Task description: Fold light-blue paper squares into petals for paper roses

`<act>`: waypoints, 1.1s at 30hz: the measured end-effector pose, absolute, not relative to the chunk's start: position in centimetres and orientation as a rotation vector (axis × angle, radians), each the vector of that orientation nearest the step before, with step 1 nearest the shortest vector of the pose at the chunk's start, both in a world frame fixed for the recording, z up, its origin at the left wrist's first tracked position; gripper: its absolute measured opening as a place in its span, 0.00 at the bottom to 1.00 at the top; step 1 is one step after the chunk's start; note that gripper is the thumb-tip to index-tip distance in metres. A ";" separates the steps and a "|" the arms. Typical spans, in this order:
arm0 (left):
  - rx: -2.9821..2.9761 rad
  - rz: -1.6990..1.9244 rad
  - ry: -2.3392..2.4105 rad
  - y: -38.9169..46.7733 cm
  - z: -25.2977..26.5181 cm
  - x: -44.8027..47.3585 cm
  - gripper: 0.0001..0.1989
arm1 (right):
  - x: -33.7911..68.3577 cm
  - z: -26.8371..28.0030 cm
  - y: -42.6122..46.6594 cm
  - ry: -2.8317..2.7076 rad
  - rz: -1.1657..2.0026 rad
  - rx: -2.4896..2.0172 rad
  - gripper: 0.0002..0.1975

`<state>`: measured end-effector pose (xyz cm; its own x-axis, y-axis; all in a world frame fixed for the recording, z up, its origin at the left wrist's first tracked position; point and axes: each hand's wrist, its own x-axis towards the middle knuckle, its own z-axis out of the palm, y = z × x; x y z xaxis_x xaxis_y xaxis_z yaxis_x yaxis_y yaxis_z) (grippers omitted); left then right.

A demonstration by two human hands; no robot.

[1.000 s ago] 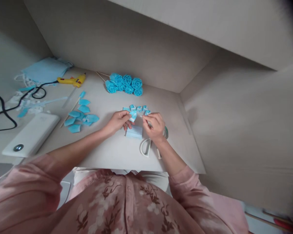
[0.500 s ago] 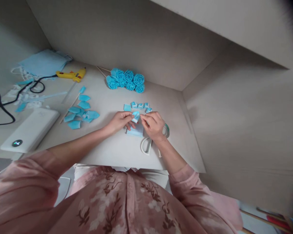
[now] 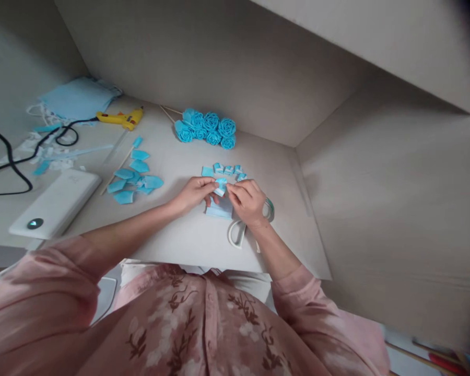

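A small piece of light-blue and white mask fabric (image 3: 221,186) is held up between both hands over the table. My left hand (image 3: 198,191) pinches its left side between thumb and fingers. My right hand (image 3: 248,201) has its fingertips pinched at the right edge of the same piece. Just below lies a flat pale-blue rectangle of fabric (image 3: 219,211), partly covered by the hands. Beyond the fingers sit several small folded blue pieces (image 3: 228,170) and one flat blue square (image 3: 207,171). White-handled scissors (image 3: 235,241) lie partly hidden under my right wrist.
Cut blue petals (image 3: 123,196) and a thin stick (image 3: 117,171) lie to the left. Farther back are blue fabric roses (image 3: 210,121) on sticks, a yellow glue gun (image 3: 130,119) with black cord, and stacked masks (image 3: 78,98). A white power bank (image 3: 58,201) stands near scraps (image 3: 62,159).
The whole view has shifted slightly, moving the table items a little to the right. Both hands keep their pinch on the fabric piece, which has turned slightly.
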<state>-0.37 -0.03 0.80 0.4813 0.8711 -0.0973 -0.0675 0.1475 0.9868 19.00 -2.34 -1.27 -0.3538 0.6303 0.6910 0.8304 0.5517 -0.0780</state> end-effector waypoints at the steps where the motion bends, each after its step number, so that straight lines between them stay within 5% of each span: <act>1: 1.237 0.804 0.820 -0.1 0.9 -0.4 0.12 | 19.0 -1.2 -2.3 -2.102 -0.388 -1.168 0.11; 14: 1.100 0.851 0.751 0.2 0.3 -0.4 0.15 | 18.9 -0.4 -2.4 -2.206 -0.242 -1.048 0.12; 25: 1.338 0.833 0.831 0.7 -0.7 -0.5 0.18 | 18.5 -0.7 -1.9 -1.685 0.703 -1.074 0.16; 33: 1.432 0.830 0.775 0.4 -0.9 -0.3 0.19 | 18.0 -1.2 -1.9 -1.668 0.760 -1.158 0.23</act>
<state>-0.26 0.39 -0.91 0.5161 0.8558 0.0358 -0.0221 -0.0285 0.9993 17.98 -1.87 -1.16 -0.1163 0.9318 0.3437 0.3523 0.3623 -0.8629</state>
